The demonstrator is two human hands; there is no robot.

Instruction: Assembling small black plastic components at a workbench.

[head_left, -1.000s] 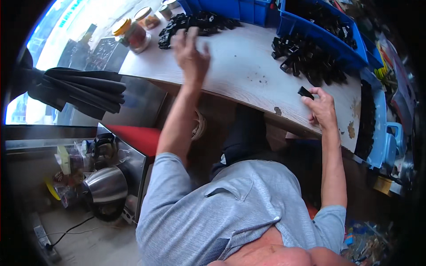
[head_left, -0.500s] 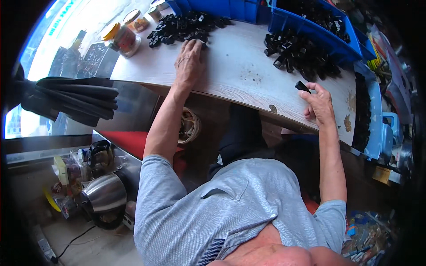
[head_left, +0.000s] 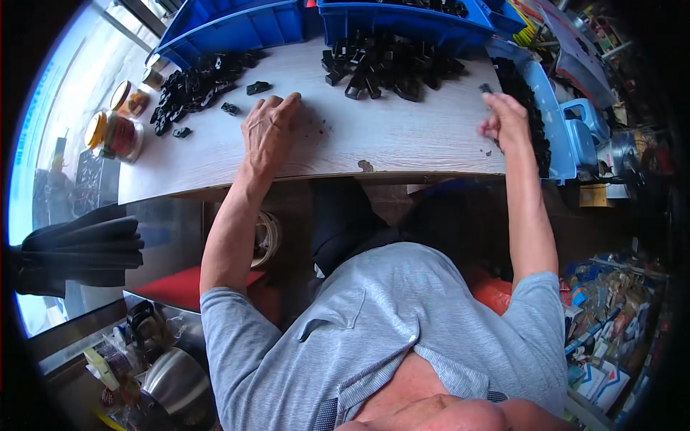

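My right hand [head_left: 507, 121] is raised at the table's right end, beside the light blue bin. Thumb and forefinger pinch a small black plastic part [head_left: 485, 88]. My left hand [head_left: 267, 131] is palm down on the table with its fingers curled under; whatever they hold, if anything, is hidden. To its left lies a pile of black plastic pieces [head_left: 188, 92], and a few loose ones, such as a black piece [head_left: 259, 87], lie close to the fingers. A second heap of blockier black parts [head_left: 388, 63] sits at the back, between my hands.
Blue crates [head_left: 237, 30] line the back of the white table [head_left: 431, 136]. The light blue bin [head_left: 559, 118] on the right holds black parts. Lidded jars [head_left: 115, 134] stand at the left edge. A steel kettle [head_left: 175, 379] is at lower left, clutter [head_left: 604, 323] at lower right.
My left hand has drawn away from the left pile toward the right, and loose pieces now lie apart from it. My right hand has moved right, toward the light blue bin, carrying the black part. The view has shifted.
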